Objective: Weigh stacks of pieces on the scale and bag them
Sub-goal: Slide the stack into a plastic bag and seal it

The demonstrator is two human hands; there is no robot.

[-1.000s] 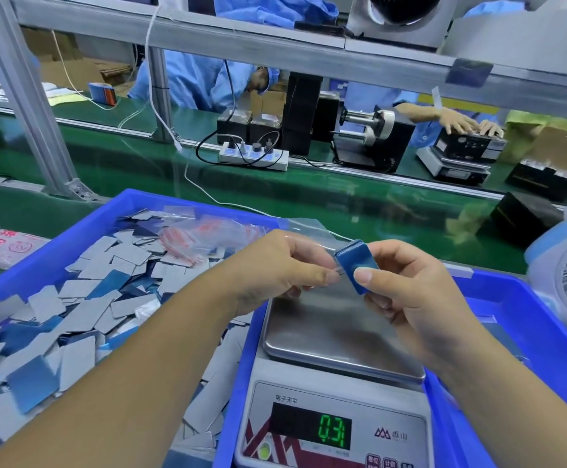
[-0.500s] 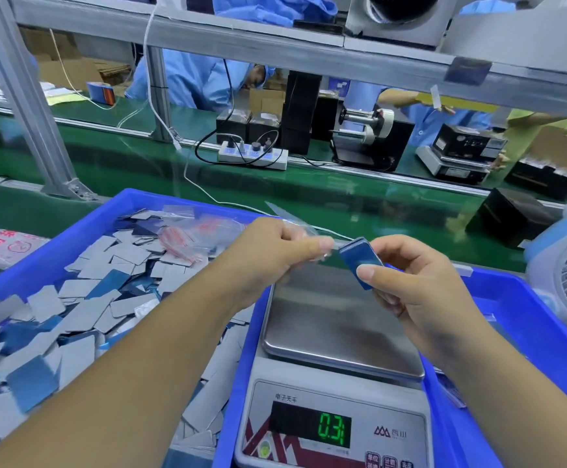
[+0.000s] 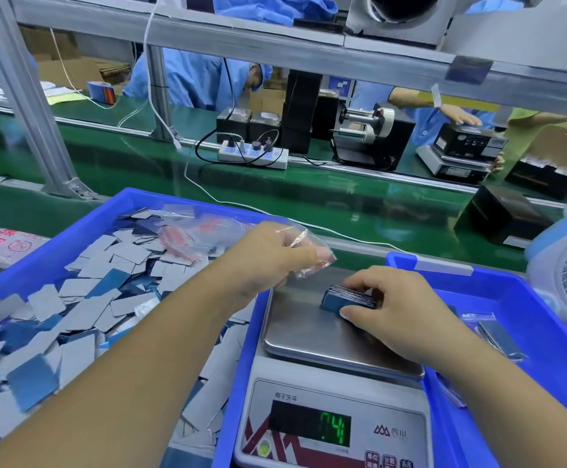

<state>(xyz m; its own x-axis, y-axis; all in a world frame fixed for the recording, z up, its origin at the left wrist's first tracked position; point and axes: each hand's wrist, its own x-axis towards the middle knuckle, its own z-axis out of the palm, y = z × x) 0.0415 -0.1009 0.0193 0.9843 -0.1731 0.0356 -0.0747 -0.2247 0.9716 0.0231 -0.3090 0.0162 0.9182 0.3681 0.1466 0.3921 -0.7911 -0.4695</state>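
on the scale's [image 3: 329, 400] front panel, green digits that look like "74" are shown, though the reading is blurred; small characters are printed above the display and a mountain-shaped logo beside it, neither quite legible. red characters are carried by a packet [image 3: 1, 246] at far left. a stack of blue pieces [image 3: 346, 297] is set on the steel pan, gripped by the right hand [image 3: 397, 312], thumb in front and fingers curled over its back. a clear plastic bag [image 3: 304, 251] is pinched by the left hand [image 3: 268, 256] above the pan's far left corner. loose grey and blue pieces [image 3: 83, 298] are heaped in the blue bin [image 3: 83, 217] at left.
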